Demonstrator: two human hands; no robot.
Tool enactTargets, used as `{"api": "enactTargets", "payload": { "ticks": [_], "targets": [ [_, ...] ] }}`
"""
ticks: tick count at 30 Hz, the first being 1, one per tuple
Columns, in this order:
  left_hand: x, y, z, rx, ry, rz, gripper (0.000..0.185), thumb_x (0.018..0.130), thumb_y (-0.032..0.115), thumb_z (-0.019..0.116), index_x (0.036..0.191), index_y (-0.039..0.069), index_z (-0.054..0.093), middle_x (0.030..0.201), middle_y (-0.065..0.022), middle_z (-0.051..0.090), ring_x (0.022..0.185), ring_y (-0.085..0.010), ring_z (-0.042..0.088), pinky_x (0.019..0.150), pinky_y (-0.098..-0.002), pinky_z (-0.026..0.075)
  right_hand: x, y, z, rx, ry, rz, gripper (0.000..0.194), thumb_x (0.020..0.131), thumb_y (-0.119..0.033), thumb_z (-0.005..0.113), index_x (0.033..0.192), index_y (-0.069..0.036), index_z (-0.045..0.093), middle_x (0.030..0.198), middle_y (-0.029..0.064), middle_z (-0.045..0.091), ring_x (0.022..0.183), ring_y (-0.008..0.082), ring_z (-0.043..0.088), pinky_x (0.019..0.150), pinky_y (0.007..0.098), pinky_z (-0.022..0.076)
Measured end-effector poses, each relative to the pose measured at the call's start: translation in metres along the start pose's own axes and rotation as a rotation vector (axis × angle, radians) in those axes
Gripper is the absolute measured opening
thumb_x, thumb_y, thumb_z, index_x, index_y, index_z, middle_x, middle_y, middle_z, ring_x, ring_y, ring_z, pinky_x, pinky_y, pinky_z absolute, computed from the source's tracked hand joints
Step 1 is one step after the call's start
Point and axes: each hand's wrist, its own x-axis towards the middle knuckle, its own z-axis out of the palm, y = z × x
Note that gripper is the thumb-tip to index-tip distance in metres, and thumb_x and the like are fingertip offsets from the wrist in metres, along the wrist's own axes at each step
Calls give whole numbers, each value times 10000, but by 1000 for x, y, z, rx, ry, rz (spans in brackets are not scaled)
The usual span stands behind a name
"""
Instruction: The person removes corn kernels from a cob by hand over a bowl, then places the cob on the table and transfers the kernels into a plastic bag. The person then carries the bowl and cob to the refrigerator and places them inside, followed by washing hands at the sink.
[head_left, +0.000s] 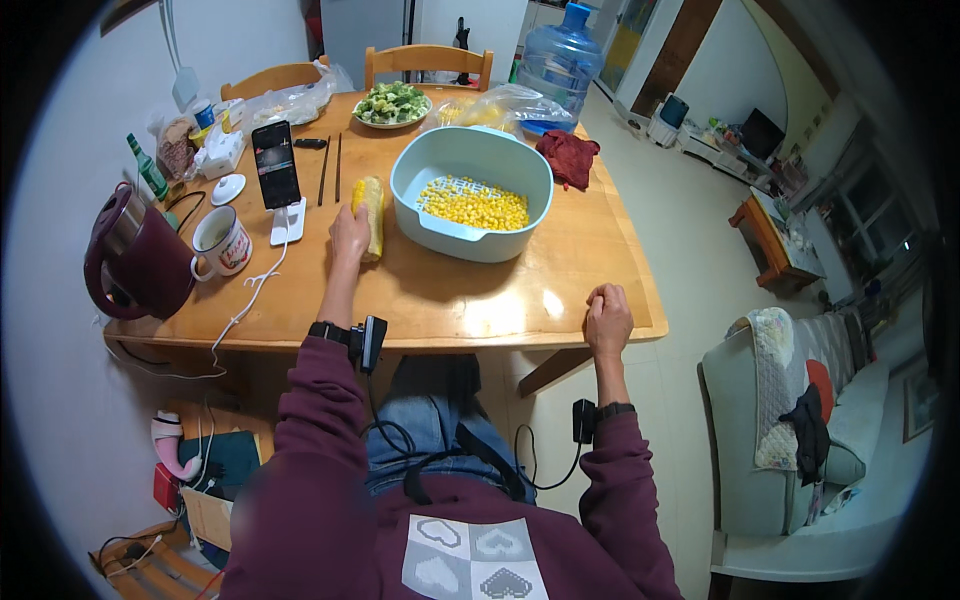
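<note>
My left hand (350, 234) has its fingers around a partly stripped corn cob (372, 225), which lies lengthwise on the wooden table (450, 300). Yellow kernels show along the cob's left side and lower end; the rest is pale and bare. Just right of the cob stands a light-blue plastic basin (457, 238) with a slotted bottom. Loose corn kernels (480, 206) are spread inside it. My right hand (608, 319) is curled into a fist at the table's front right edge, with nothing visible in it.
Left of the cob are chopsticks (337, 166), a phone (274, 165) on a corded stand, an enamel mug (223, 241) and an electric kettle (142, 255). Behind the basin are a plate of chopped greens (392, 105), plastic bags (502, 109), a water jug (559, 67) and a red cloth (570, 157).
</note>
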Motion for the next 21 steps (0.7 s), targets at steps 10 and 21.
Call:
{"api": "enactTargets", "payload": {
  "ticks": [10, 21],
  "targets": [
    [-27, -29, -44, -121, -54, 193, 415, 962, 317, 450, 1199, -10, 543, 1113, -241, 599, 1048, -391, 568, 902, -425, 443, 8, 7, -3, -109, -146, -98, 102, 858, -175, 529, 808, -98, 574, 811, 104, 588, 699, 337, 606, 627, 452, 487],
    [-116, -2, -99, 403, -284, 601, 368, 877, 32, 480, 1235, -52, 475, 1257, -215, 463, 1162, -403, 443, 1010, -452, 359, 62, 31, -16, 218, -620, -735, 156, 725, -78, 661, 829, -117, 551, 807, 75, 543, 685, 282, 536, 601, 388, 411]
  ]
}}
